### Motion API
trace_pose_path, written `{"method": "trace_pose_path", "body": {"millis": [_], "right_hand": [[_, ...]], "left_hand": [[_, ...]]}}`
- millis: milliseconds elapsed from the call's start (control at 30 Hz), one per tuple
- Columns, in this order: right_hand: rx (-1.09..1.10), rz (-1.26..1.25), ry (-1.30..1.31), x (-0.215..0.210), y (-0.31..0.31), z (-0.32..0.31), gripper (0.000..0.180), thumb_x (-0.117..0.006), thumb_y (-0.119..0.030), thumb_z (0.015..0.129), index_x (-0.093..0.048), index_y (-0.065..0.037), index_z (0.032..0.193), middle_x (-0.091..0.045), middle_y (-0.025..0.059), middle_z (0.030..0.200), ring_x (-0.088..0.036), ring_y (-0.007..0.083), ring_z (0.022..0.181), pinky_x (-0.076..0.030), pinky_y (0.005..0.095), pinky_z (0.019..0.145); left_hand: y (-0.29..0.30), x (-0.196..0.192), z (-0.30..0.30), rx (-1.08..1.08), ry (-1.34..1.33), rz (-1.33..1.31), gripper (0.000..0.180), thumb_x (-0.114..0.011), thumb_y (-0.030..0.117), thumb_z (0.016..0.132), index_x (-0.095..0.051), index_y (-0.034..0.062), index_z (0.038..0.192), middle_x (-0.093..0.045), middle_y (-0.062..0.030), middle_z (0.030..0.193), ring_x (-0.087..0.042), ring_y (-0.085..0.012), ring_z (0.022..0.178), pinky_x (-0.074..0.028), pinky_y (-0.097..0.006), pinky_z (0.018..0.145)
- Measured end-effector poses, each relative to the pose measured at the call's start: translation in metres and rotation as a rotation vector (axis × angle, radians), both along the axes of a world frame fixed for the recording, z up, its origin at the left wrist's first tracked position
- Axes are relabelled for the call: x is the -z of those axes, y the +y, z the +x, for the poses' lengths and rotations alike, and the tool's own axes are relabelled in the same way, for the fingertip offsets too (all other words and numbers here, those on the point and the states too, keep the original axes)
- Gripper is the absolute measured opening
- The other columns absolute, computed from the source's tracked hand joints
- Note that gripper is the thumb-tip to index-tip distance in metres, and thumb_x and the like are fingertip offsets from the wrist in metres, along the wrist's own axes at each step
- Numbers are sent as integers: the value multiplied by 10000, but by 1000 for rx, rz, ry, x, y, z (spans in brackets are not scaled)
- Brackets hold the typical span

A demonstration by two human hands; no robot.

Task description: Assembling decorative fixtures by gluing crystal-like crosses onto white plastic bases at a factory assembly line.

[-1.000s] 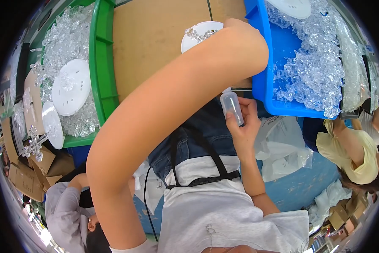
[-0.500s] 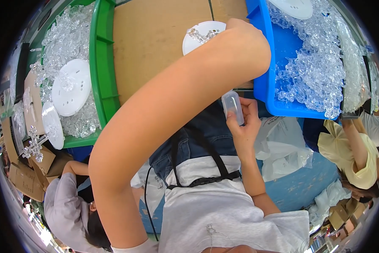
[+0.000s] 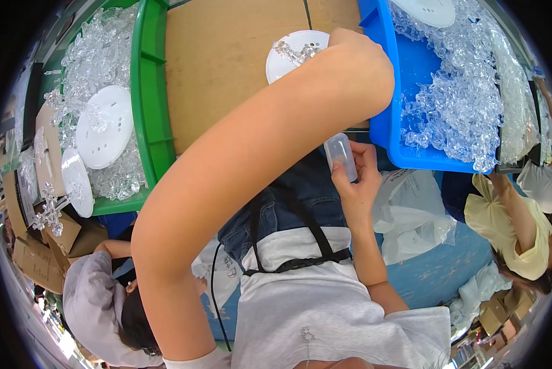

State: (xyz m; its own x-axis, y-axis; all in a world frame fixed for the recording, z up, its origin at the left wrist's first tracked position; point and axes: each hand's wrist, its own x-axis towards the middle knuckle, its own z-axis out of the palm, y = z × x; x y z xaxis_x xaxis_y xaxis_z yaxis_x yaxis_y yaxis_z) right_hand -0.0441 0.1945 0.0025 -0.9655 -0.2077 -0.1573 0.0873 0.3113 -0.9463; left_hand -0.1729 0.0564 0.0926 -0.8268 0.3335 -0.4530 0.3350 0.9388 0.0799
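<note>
My left arm reaches across the view from the lower left, its bare forearm crossing over the table. My left hand [image 3: 363, 72] is bent over at the wrist beside the blue bin, with its fingers hidden from view. Right beside it lies a white round disc [image 3: 277, 69] with holes, bearing clear bead pieces [image 3: 291, 53]; my arm covers part of it. Lower down, in front of my lap, my right hand [image 3: 359, 184] is closed around a small clear plastic container [image 3: 340, 157] with rounded corners, held upright between thumb and fingers.
A green bin [image 3: 151, 92] on the left holds clear plastic pieces and white perforated discs [image 3: 107, 138]. The blue bin [image 3: 383, 132] at right holds more clear pieces [image 3: 457, 117]. Between them is a brown tabletop [image 3: 227, 49]. People sit on both sides, near cardboard boxes.
Both my hands stay nearly still, the right one still gripping the clear container. The person at lower left has shifted slightly.
</note>
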Motion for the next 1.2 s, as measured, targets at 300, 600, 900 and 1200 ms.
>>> {"method": "trace_pose_path", "body": {"millis": [300,600,900,1200], "right_hand": [[-1,-7,-7,-1,2,0,299,-602,-44,778,-528,8,1064,-639,84,890,-574,92,789,-443,226,711],[-12,-6,-9,0,2,1,298,-597,-43,786,-523,6,1070,-637,83,912,-573,91,814,-439,224,737],[-17,7,-33,-3,3,1,291,-599,-53,789,-524,5,1064,-638,86,914,-579,94,823,-442,233,749],[12,-18,13,-1,7,1,315,-590,-62,787,-514,5,1085,-633,104,940,-601,132,860,-457,254,764]], "left_hand": [[1,-4,2,9,-11,-15,331,-781,182,639,-736,229,964,-698,-10,992,-670,-169,894,-519,-297,687],[6,8,-3,-58,5,29,328,-780,179,632,-737,232,953,-696,-3,984,-660,-164,906,-501,-295,692],[-5,-15,20,-80,87,117,187,-721,159,681,-740,148,867,-688,-74,880,-666,-230,818,-521,-332,672],[-15,-12,26,-39,266,245,118,-662,126,723,-722,29,754,-674,-177,779,-677,-297,717,-546,-358,644]]}}
